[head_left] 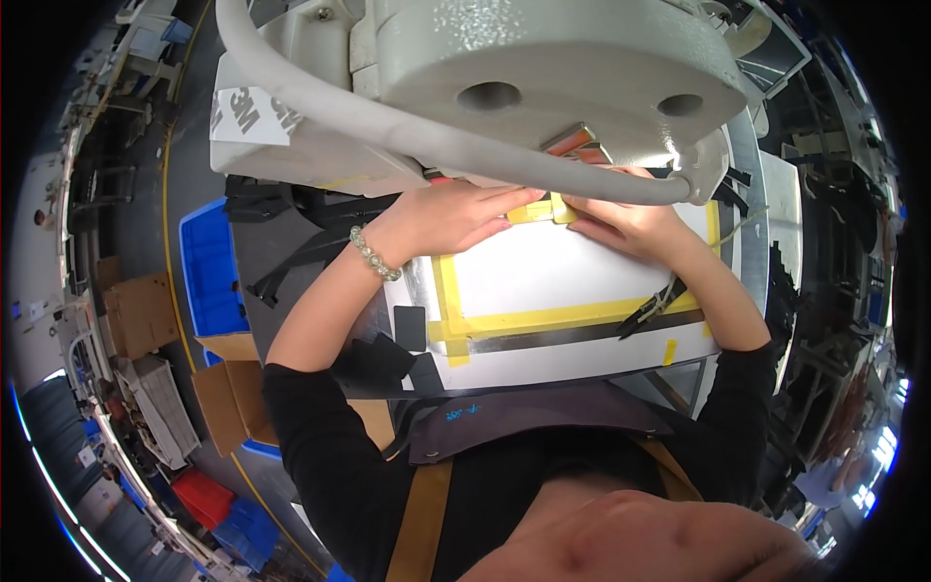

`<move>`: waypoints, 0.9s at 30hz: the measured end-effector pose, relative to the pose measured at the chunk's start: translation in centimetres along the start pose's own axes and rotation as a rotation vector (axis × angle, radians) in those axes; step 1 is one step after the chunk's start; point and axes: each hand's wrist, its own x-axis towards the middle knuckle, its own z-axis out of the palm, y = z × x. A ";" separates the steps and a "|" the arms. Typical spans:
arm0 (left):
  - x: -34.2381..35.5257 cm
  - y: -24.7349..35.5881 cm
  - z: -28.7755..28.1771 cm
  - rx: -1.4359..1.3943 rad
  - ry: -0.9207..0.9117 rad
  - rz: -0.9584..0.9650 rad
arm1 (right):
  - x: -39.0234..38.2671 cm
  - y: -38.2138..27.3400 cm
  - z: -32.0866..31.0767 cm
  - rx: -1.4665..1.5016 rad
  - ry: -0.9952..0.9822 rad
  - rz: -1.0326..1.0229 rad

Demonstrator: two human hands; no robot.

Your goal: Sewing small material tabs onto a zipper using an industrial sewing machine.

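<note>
My left hand, with a beaded bracelet, rests with fingers stretched out at a small yellow-taped piece on a white board edged with yellow tape. My right hand lies at the piece's right side, fingers extended and partly hidden by a grey tube. Both are beneath the head of a large light-grey machine; what lies directly under it is hidden. A dark slim tool with a cord lies by my right forearm. Black patches sit on the board's left.
Black straps lie left of the board. Beyond are a blue bin, cardboard boxes and a yellow floor line. A red bin stands lower left. Another person is at the far right, with workbenches around.
</note>
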 end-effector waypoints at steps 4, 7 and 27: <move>-0.1 -0.2 0.3 -0.018 0.013 0.000 | 0.8 -0.3 -0.4 -0.017 0.045 -0.089; 0.0 -0.3 0.4 -0.039 0.045 0.015 | 1.0 -0.3 -0.1 -0.055 0.015 -0.124; 0.2 -0.5 -0.4 -0.051 -0.032 0.015 | 1.1 -1.2 0.6 -0.050 0.057 -0.063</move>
